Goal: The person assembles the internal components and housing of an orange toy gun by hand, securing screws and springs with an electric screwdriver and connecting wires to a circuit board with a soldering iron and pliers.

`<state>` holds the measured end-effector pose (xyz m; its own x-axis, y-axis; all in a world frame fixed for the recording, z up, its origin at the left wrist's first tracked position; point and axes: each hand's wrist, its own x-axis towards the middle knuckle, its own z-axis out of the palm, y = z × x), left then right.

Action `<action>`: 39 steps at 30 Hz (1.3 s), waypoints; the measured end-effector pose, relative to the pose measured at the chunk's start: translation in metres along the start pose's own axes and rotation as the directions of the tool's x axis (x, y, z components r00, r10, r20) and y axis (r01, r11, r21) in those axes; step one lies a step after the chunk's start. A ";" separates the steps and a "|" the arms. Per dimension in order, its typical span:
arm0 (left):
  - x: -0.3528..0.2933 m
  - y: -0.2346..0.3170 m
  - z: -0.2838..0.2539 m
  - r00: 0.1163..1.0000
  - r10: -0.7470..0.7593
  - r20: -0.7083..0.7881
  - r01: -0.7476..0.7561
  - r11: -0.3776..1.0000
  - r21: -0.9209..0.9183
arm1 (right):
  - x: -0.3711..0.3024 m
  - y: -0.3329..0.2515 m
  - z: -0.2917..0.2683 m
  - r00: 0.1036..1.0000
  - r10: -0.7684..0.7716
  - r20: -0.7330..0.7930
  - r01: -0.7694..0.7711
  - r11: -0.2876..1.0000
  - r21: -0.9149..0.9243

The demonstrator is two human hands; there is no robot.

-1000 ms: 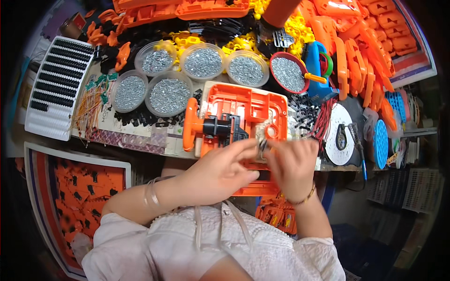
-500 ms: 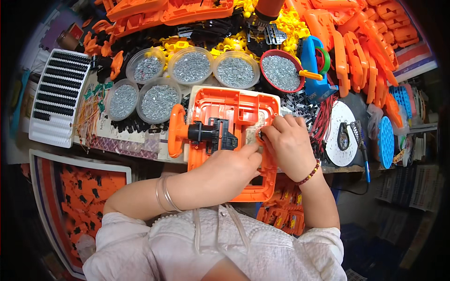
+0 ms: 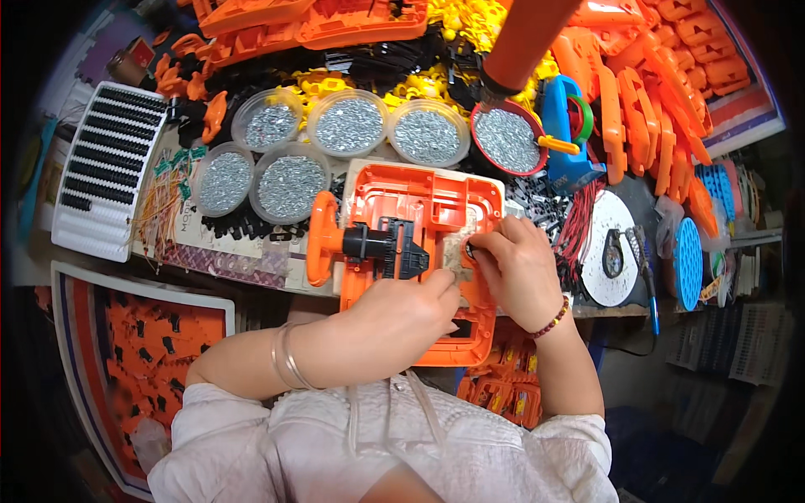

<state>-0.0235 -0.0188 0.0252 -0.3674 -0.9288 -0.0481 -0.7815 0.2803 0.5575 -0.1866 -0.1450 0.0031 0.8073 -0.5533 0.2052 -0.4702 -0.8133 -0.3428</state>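
Note:
An orange plastic housing (image 3: 449, 350) lies in front of me with its open inner side up. An orange steering-wheel-like part (image 3: 320, 238) on a black shaft with a black geared block (image 3: 408, 251) sits at its left side. My right hand (image 3: 521, 272) is closed in a pinch on a small dark part (image 3: 469, 249) over the right side of the housing. My left hand (image 3: 411, 312) rests across the lower middle, fingers bent and pressed together; what they hold, if anything, is hidden.
Tubs of small metal screws (image 3: 348, 123) stand behind the housing, one a red bowl (image 3: 506, 141). A red cylindrical tool (image 3: 528, 42) hangs above them. Right lie red wires (image 3: 579, 225), a white disc (image 3: 610, 251) and a soldering iron (image 3: 650, 285); left, a white tray (image 3: 71, 226) of black parts.
My left hand has drawn slightly left and down, away from my right fingers. The right hand stays near the same spot. The hanging red tool shows larger and lower.

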 end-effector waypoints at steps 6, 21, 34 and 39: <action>-0.041 -0.071 -0.058 0.647 -0.387 -0.656 0.336 0.918 -0.210 | 0.001 -0.002 -0.015 0.984 0.068 -0.166 -0.032 0.977 0.210; -0.014 -0.162 -0.056 0.753 -0.306 -0.582 0.332 0.941 -0.065 | 0.181 -0.024 -0.036 0.901 0.249 -0.355 0.241 0.392 0.888; 0.033 -0.179 -0.048 0.732 -0.200 -0.651 0.334 0.939 0.087 | 0.093 -0.095 -0.014 0.947 0.088 -0.309 0.294 0.147 0.944; 0.024 -0.166 -0.044 0.636 -0.089 -0.766 0.099 0.995 -0.033 | 0.093 -0.092 -0.017 0.926 0.146 -0.348 0.331 0.129 0.935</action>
<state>0.1192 -0.0979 -0.0320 0.2223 -0.8015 0.5551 -0.7970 0.1785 0.5769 -0.0745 -0.1240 0.0694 0.5551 -0.6937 0.4589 0.5397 -0.1195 -0.8333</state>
